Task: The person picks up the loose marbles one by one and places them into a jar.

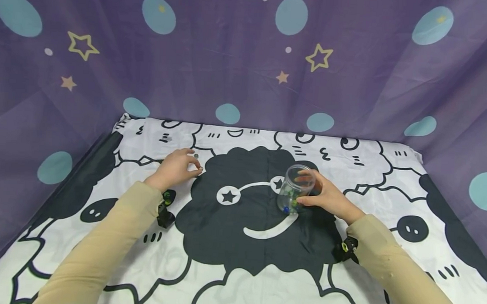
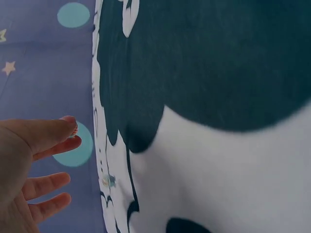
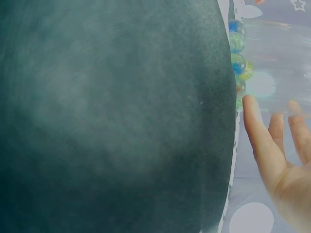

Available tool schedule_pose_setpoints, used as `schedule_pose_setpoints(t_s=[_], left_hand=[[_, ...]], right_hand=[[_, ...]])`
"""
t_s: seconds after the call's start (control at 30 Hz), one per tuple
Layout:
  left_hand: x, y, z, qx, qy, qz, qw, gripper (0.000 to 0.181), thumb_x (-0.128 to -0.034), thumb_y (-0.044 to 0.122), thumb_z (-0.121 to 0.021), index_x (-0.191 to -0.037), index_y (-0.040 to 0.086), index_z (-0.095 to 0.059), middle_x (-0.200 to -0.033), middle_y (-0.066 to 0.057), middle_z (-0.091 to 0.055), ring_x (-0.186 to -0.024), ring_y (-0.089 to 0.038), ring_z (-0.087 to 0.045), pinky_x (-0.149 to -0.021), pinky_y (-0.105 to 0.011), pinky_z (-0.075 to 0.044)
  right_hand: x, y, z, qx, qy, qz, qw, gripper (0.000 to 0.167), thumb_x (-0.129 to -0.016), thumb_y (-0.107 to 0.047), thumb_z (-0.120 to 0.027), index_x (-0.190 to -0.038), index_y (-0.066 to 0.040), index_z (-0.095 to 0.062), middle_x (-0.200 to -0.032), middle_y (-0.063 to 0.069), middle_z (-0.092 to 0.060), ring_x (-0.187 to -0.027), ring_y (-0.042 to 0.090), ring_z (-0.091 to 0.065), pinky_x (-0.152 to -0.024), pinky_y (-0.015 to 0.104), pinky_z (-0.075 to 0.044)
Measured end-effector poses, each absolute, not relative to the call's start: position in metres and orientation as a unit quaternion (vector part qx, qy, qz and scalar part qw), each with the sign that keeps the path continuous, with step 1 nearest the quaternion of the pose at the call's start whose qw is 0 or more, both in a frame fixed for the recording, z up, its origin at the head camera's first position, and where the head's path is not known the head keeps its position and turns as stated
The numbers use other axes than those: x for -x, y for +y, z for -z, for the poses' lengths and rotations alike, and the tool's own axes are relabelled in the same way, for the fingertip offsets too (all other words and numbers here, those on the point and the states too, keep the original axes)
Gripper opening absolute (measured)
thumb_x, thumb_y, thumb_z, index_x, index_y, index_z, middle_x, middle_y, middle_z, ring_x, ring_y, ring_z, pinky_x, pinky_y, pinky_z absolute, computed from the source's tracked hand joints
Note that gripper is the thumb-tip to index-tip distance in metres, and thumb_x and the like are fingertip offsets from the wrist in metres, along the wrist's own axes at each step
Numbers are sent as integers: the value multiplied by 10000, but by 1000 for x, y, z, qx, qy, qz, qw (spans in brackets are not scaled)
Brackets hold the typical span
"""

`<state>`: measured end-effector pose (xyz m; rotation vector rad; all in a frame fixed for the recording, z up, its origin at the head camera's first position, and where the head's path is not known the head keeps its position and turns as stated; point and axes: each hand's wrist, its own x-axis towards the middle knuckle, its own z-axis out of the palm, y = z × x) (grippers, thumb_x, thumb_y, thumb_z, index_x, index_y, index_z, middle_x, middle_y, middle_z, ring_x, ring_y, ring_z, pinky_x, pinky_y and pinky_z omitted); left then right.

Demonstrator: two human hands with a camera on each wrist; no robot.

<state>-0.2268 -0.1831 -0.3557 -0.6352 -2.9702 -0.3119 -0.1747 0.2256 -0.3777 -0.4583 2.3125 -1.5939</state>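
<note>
My right hand (image 1: 328, 198) grips a clear plastic jar (image 1: 288, 191) from its right side, fingers and thumb around the wall. Several glass marbles (image 1: 287, 210), blue, green and yellow, lie at the jar's bottom. In the right wrist view the same marbles (image 3: 236, 42) line the base. My left hand (image 1: 176, 168) is left of the jar, thumb and index finger pinching a small marble, mostly hidden by the fingertips; a sliver of it shows in the left wrist view. One loose marble (image 1: 196, 156) rests on the cloth beside the left fingers.
A white and black cartoon-sheep cloth (image 1: 230, 243) covers the table. Behind it and at both sides hangs a purple curtain (image 1: 215, 68) with stars and pale blue dots. Black wrist cameras (image 1: 166, 212) sit on both sleeves.
</note>
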Motion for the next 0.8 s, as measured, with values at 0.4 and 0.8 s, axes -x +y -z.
schedule_pose_setpoints(t_s=[0.4,0.8], left_hand=[[213,-165,351,234,-962,125,65,171,-848,250,-716,-901,90,-745,-1288,-247,-543,-1215,-398,-492,-1057,-565,-356],[198,-138,345,267,-947,159,86,161,-835,251,-732,-903,105,-739,-1316,-224,-535,-1257,-387,-461,-1083,-522,-345]], right_hand=[[176,225,375,164,803,554,145,715,-830,-114,-726,-1419,-46,-326,-1422,213,-408,-1192,389,-480,-771,340,-576],[173,226,376,162,802,557,143,696,-834,-92,-718,-1413,-51,-335,-1421,218,-410,-1187,400,-485,-782,344,-578]])
